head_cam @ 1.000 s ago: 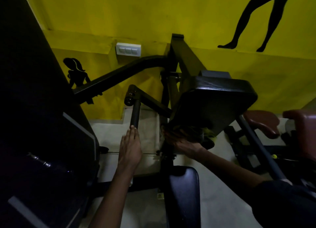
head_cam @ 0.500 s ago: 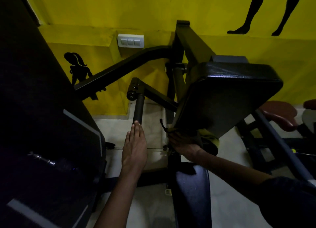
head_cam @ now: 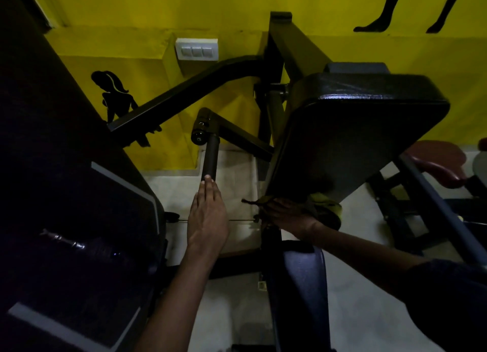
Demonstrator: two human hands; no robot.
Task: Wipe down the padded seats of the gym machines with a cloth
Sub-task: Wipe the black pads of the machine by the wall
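Observation:
A large black padded pad point(head_cam: 350, 140) slopes down toward me on the right of centre. At its lower edge my right hand point(head_cam: 287, 217) holds a yellow-green cloth point(head_cam: 322, 206) against the padding; part of the cloth is bunched under the pad's rim. Below it lies a narrow black padded seat point(head_cam: 303, 293). My left hand point(head_cam: 208, 214) is stretched out flat with straight fingers, its fingertips at the lower end of a black handle bar point(head_cam: 209, 159); it holds nothing.
A dark machine panel point(head_cam: 73, 219) fills the left side. Black frame beams point(head_cam: 189, 93) cross in front of the yellow wall with a white switch plate point(head_cam: 197, 49). A maroon padded seat point(head_cam: 437, 164) and a sloping bar point(head_cam: 434, 206) stand at the right. Pale floor lies below.
The view has closed in on the black pad, which now looks larger. My right hand with the cloth stays at the pad's lower edge; my left hand remains flat by the handle bar.

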